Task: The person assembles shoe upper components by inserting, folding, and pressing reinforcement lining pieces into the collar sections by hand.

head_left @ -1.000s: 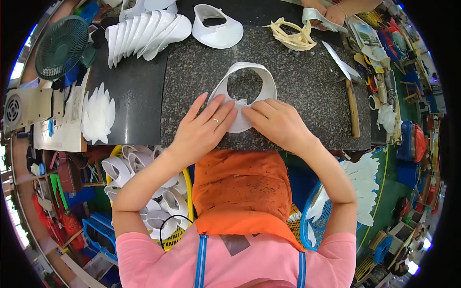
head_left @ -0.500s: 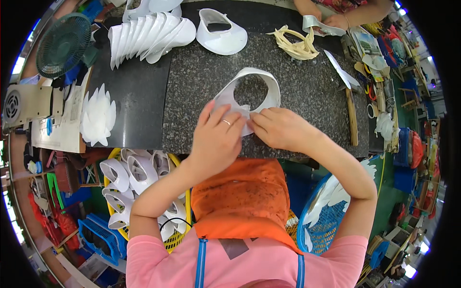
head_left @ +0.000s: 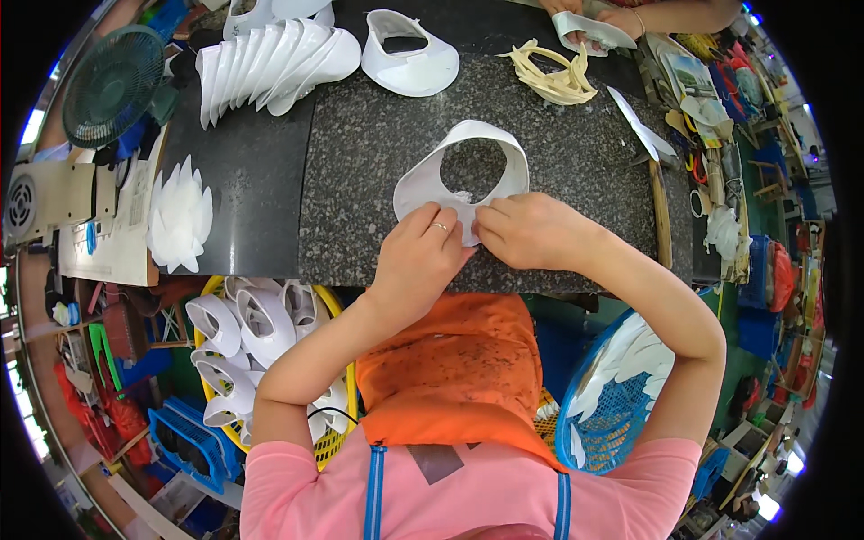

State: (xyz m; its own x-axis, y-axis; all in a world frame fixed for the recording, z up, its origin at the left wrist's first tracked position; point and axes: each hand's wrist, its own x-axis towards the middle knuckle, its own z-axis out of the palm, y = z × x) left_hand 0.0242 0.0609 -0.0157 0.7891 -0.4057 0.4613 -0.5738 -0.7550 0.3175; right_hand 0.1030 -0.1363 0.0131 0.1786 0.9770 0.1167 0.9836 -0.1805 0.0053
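Observation:
A white piece shaped like a shoe upper, with a large round opening, lies on the speckled stone worktop in front of me. Its near edge is pinched by my left hand, fingers curled and a ring on one of them. Just beside it, my right hand grips the same edge with bent fingers. The two hands almost meet at the piece's near middle, and my fingers hide part of that edge. A small whitish ragged bit shows at the near side of the opening.
Nested white shoe uppers and a single upper stand along the back. A bundle of cream strips lies far right, near a co-worker's hands. A wooden handle rests at right. Yellow and blue baskets stand below.
My left hand's fingers have drawn in and curled over the near edge. My right hand has hardly shifted. The co-worker's hands and white piece have moved slightly.

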